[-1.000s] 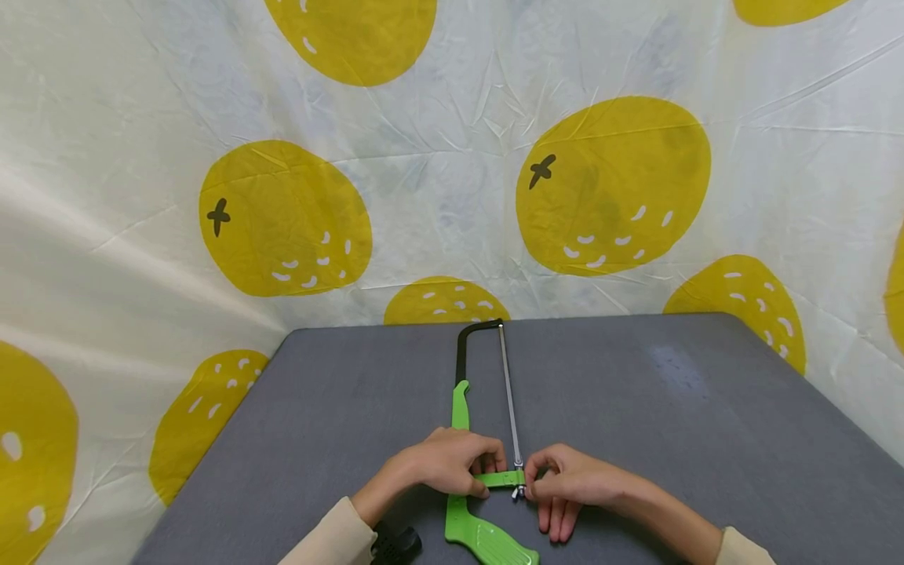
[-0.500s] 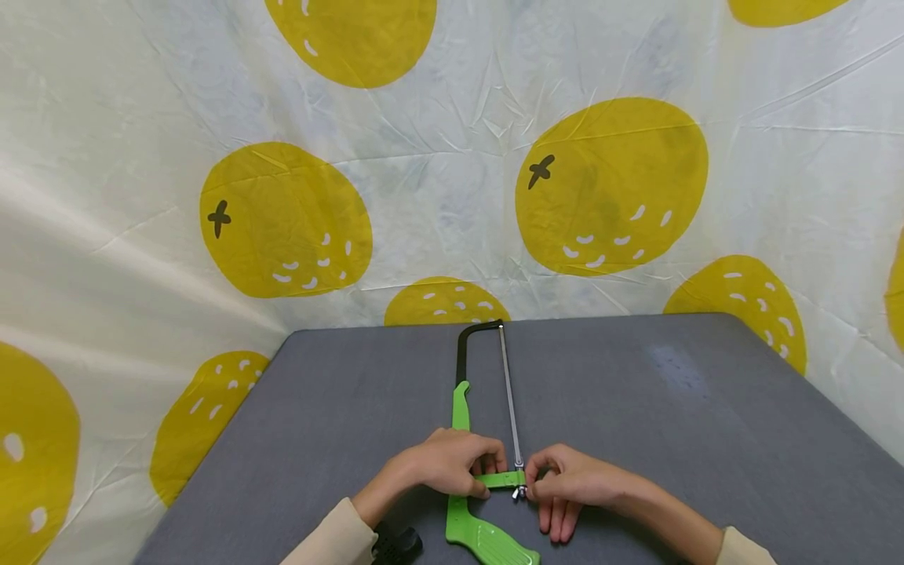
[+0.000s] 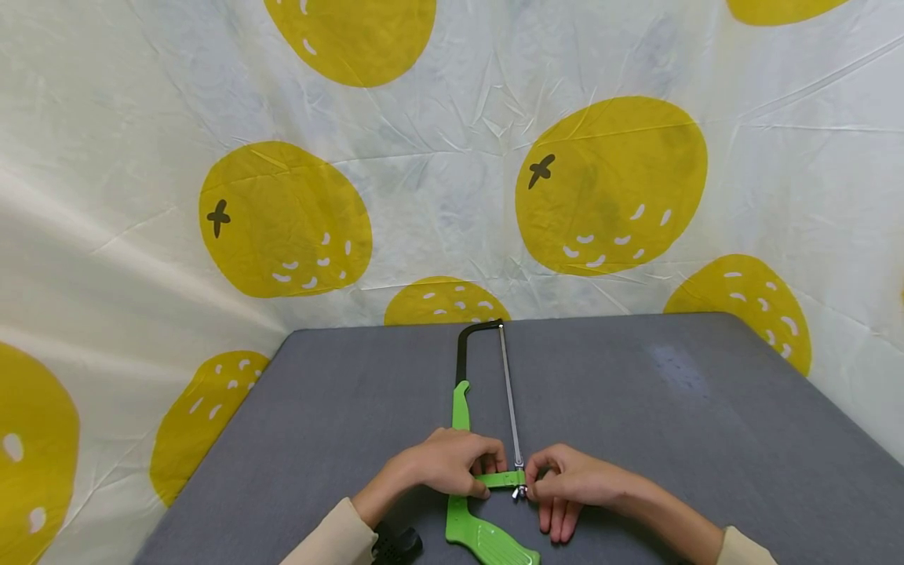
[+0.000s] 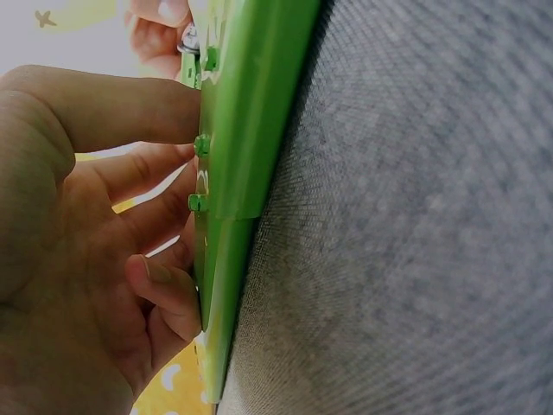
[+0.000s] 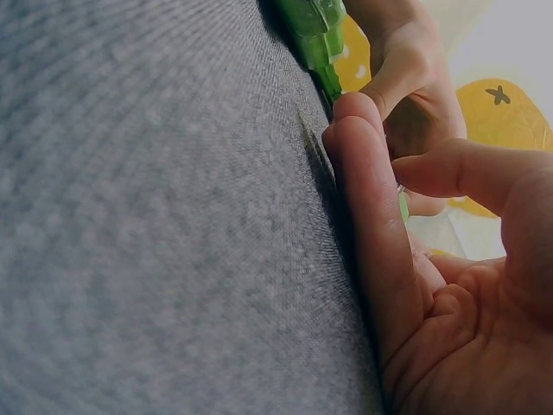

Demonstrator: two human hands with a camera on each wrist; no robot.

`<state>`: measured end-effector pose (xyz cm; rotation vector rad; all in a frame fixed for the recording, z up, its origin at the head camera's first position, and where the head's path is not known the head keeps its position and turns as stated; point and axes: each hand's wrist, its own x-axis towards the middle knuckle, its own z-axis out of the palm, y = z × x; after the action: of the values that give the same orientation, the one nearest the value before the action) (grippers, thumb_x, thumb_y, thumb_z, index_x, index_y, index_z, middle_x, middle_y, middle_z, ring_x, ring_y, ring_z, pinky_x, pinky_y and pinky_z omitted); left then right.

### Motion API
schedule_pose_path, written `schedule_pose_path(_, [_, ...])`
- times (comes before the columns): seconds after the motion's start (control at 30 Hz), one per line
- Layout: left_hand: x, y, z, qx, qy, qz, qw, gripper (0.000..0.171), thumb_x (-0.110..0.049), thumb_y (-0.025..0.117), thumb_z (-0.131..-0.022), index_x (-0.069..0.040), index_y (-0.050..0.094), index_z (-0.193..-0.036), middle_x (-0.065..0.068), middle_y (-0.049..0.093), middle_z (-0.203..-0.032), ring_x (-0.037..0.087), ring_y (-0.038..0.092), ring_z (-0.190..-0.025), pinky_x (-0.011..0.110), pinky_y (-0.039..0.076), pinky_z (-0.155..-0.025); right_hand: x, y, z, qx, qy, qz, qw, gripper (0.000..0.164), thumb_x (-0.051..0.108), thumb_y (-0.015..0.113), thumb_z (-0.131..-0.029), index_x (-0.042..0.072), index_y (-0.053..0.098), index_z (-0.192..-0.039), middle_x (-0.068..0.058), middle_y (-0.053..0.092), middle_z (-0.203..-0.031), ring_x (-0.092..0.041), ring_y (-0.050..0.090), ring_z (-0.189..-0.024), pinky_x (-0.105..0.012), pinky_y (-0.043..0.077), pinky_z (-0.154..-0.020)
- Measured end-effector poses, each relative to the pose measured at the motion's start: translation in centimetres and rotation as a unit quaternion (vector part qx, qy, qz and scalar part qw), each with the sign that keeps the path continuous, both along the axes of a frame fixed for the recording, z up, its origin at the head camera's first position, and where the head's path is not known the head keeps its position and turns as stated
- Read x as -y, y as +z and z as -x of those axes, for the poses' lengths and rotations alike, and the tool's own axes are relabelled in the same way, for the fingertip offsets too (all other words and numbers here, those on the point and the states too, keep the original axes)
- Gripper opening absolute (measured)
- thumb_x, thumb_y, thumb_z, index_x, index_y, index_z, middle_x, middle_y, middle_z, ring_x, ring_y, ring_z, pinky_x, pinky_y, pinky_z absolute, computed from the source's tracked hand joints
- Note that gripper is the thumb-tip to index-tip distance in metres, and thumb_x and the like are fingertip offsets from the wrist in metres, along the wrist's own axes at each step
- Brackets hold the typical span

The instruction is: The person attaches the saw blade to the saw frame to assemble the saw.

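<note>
Hacksaw lies flat on the gray table, long axis running away from the person: green handle near, black bow toward the patterned curtain, blade on the right. Left hand grips the green frame, covering part of it. Right hand has thumb and forefinger curled beside the wing nut; whether they pinch cannot be told. Dark object sits by the left sleeve. Saw and hands match their positions half a second earlier.
</note>
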<state>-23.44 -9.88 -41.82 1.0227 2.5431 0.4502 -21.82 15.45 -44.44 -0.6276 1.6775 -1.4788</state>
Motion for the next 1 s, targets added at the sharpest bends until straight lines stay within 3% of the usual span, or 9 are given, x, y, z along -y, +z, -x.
schedule_pose_path(1.0, [-0.01,0.06,0.06,0.0,0.0,-0.001,1.0,0.025,-0.023,0.081,-0.088,-0.035,0.067,-0.105,-0.023,0.064,-0.088,-0.008,0.058,-0.075,0.018,0.047,-0.069,-0.06,0.05,0.07,-0.001,0.001,-0.001,1.0,0.009,0.008,0.056,-0.096,0.001,0.061,-0.1,-0.007,0.071,-0.07,-0.01,0.072,-0.056,-0.026,0.057,-0.05])
